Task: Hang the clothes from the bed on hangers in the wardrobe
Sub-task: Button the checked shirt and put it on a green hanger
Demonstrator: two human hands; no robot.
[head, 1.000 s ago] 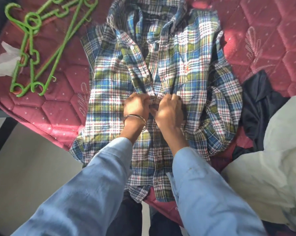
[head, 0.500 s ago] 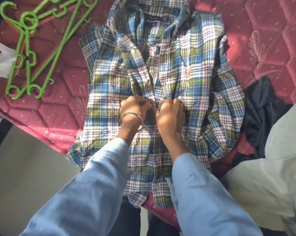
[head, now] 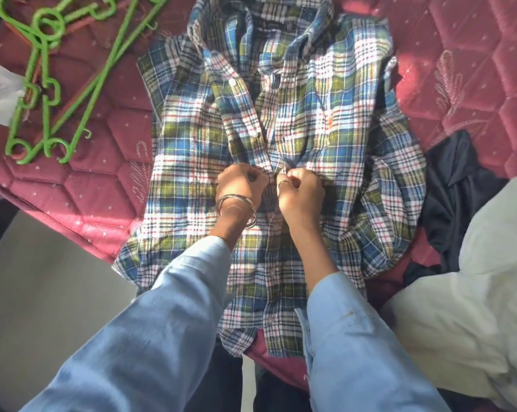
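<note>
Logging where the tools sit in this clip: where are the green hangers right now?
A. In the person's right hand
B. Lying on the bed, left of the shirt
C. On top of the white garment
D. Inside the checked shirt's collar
B: the green hangers lie loose on the red bed to the left of the checked shirt, while the left hand and right hand both pinch the shirt's front.
</note>
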